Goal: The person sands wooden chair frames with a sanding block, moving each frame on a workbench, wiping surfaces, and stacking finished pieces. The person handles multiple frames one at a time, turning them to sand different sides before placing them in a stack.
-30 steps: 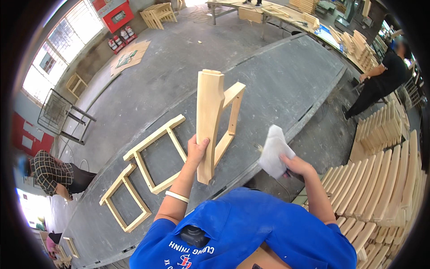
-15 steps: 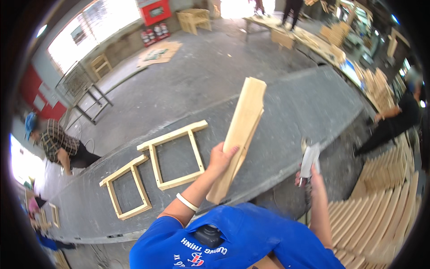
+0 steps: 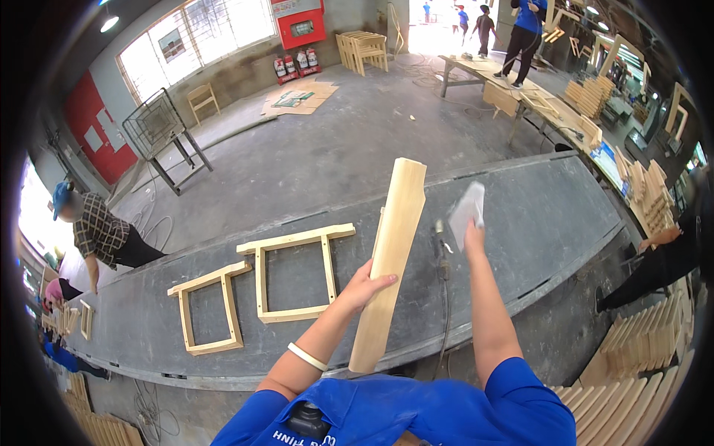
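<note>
My left hand (image 3: 362,286) is wrapped round the pale wooden frame piece (image 3: 389,264) a bit below its middle, holding it edge-on and nearly upright over the long grey workbench (image 3: 520,215). My right hand (image 3: 470,232) is off to the side, apart from the wood, fingers pinched on a folded sheet of sandpaper (image 3: 468,208) — raised, not touching the piece. The wood looks stiff, smooth & fairly light, prob. slick once sanded, so a grip near the centre w/ thumb across the face seems safest — top-heavy if held lower. Two more wooden frames (image 3: 294,271) lie flat on the bench to my left.
</note>
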The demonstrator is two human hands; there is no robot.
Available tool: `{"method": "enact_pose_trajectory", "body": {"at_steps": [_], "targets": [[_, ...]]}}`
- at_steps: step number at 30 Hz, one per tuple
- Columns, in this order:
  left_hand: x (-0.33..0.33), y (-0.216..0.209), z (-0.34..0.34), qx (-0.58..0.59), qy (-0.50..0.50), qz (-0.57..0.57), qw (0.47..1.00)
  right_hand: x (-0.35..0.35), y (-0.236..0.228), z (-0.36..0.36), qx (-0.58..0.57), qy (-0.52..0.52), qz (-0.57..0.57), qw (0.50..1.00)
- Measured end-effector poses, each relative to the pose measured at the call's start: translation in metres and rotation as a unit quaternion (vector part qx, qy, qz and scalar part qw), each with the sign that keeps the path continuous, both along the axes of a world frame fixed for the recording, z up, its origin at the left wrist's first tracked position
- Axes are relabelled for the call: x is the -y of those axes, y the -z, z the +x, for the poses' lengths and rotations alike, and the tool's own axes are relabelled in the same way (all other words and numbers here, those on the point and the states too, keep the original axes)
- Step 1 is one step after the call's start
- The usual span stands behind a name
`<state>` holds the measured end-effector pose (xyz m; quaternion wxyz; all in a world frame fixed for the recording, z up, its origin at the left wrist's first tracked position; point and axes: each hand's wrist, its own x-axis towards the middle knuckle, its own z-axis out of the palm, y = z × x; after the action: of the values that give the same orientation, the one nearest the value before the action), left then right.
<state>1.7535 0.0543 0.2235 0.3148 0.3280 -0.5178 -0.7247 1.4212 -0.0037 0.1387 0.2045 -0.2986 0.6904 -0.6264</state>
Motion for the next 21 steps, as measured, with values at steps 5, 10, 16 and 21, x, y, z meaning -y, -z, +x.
{"method": "enact_pose_trajectory", "body": {"at_steps": [5,10,16,21], "targets": [[0.005,-0.002,-0.016,-0.075,0.043,0.024,0.996,-0.045,-0.146,0.079,-0.316,-0.091,-0.160,0.931],[0.007,0.003,-0.019,-0.079,0.006,0.023,0.997,-0.073,-0.210,0.128,-0.186,-0.166,-0.101,0.963],[0.022,0.006,0.017,-0.184,0.073,0.090,0.976,-0.118,-0.207,0.124,0.060,-0.321,-0.024,0.945],[0.049,0.015,0.046,-0.302,0.083,0.198,0.929,-0.132,-0.152,0.150,0.137,-0.432,0.121,0.883]]}}
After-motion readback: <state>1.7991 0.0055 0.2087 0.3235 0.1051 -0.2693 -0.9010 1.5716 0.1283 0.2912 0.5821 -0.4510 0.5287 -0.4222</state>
